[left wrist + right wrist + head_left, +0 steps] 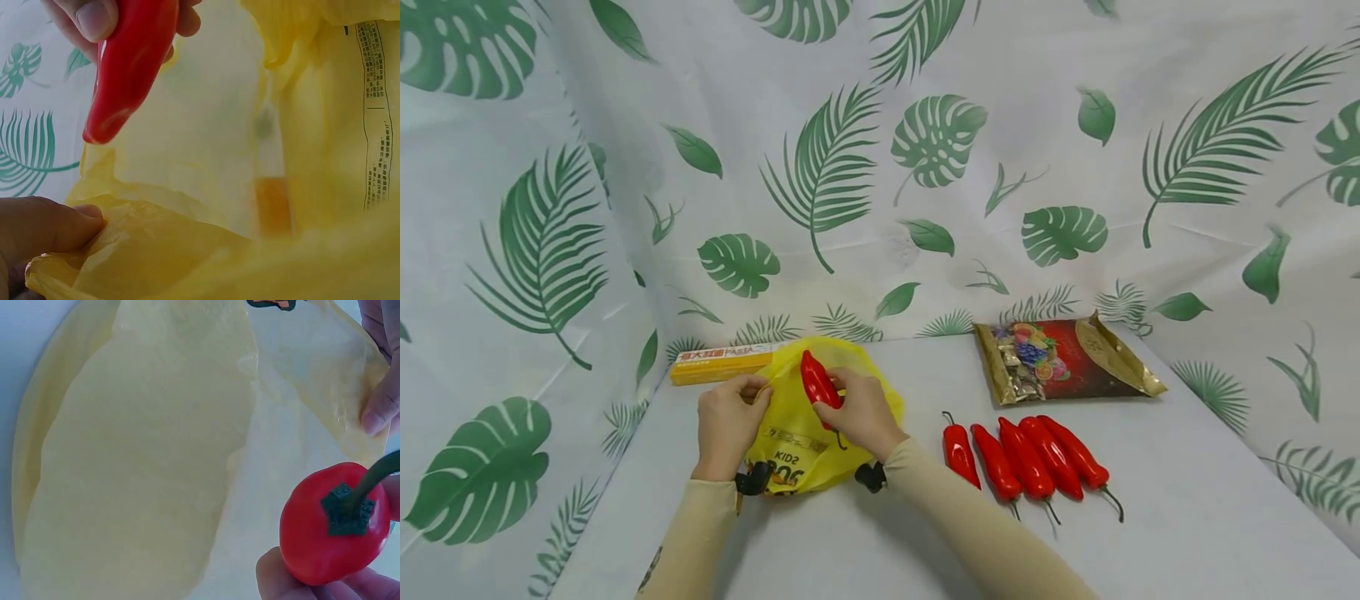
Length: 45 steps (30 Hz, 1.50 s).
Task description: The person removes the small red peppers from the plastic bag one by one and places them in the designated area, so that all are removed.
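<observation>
A thin yellow plastic bag (797, 417) with dark print lies on the table. My left hand (728, 423) pinches the bag's edge between thumb and fingers; the thumb (53, 228) shows on the film in the left wrist view. In my right hand (867, 412) is a red chili pepper (817, 379) with a green stem, gripped by thumb and fingers above the bag. Its stem end (347, 509) faces the right wrist camera, and its tip hangs over the bag film in the left wrist view. Whether the pepper touches the bag I cannot tell.
Several red peppers (1026, 458) lie in a row right of my right forearm. Behind them rests a gold and red foil package (1067, 358). A yellow pasta box (718, 364) stands at the back left, partly behind the bag. A leaf-patterned cloth (955, 208) backs the table.
</observation>
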Motion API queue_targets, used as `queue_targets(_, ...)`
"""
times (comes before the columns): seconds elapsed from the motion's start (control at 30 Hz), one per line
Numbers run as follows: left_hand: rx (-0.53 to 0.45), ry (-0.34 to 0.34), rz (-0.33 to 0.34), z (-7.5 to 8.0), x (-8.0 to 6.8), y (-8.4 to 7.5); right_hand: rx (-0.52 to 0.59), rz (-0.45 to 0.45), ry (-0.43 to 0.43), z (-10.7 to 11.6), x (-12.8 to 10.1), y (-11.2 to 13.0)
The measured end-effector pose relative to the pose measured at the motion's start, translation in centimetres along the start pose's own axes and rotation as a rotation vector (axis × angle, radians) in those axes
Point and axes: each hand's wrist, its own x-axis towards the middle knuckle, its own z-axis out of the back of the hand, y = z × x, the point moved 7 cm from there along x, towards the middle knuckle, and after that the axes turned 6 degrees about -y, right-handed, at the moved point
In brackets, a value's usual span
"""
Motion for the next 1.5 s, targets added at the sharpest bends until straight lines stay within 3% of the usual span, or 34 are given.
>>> queue_targets(0.4,0.002,0.014,0.008,-0.3,-0.2,0.1,0.037,-0.032,-0.054,2.1,-0.4,-0.6)
queue_targets(0.7,-0.012,-0.027,-0.03,0.4,0.3,0.6,0.055,-0.101,-0.054,4.4,-2.2,-2.0)
queue_targets(1.17,0.002,-0.004,0.048,1.1,0.0,2.4,-0.085,-0.16,-0.091,6.6,-6.0,-5.8)
queue_targets(1.5,0.04,-0.061,0.062,2.6,0.9,3.2,-0.261,-0.165,-0.099,7.6,-9.0,-7.7)
